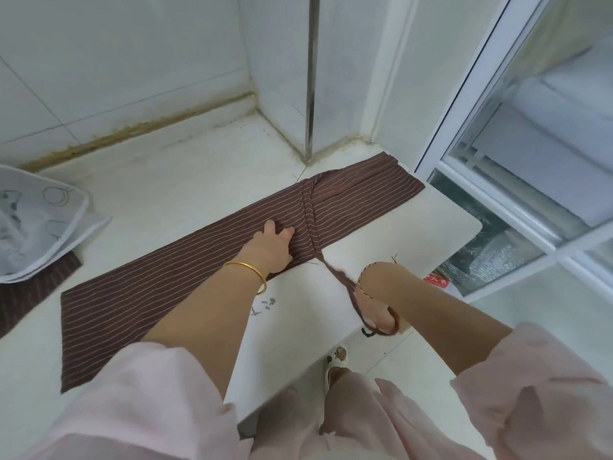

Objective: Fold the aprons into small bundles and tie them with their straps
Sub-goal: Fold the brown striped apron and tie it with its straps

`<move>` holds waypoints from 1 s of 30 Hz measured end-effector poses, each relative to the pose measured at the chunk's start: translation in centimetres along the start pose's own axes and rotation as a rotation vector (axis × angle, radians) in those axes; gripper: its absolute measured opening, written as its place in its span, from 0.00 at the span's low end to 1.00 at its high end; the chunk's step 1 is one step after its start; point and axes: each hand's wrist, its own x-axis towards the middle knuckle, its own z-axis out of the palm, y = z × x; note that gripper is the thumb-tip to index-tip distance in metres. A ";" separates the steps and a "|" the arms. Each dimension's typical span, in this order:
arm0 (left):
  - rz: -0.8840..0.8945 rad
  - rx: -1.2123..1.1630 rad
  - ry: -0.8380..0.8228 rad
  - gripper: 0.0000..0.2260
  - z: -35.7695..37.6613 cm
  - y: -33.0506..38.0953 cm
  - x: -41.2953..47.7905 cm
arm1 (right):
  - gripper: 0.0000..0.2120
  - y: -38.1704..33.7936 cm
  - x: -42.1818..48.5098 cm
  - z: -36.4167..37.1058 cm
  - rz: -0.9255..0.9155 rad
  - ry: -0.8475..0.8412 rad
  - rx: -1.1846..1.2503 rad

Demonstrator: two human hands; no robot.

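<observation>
A brown apron (139, 293) with thin white stripes lies folded into a long narrow band across the white counter (185, 190). One strap (310, 217) crosses over the band near its right part. My left hand (270, 247) presses flat on the band just left of that crossing. My right hand (376, 293) is at the counter's front edge, closed on the strap's free end (338, 277), which is pulled taut from the band and loops around my fingers.
A white mesh basket (36, 224) sits at the left, with more brown striped cloth (30, 290) under it. Tiled walls and a corner pillar stand behind. A glass sliding door (517, 154) is on the right. My slippered foot (336, 360) shows below the counter edge.
</observation>
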 end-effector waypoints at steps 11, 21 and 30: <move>0.107 -0.540 0.192 0.18 0.1 0.7 0.4 | 0.09 -0.1 1.9 -1.2 0.150 0.246 0.506; -0.809 -0.449 0.473 0.20 3.7 -11.3 -7.6 | 0.16 -8.7 7.6 -4.9 -0.054 0.788 0.310; -1.214 -0.708 0.368 0.27 7.1 -18.0 -14.1 | 0.32 -12.2 10.2 -6.6 0.142 0.568 0.196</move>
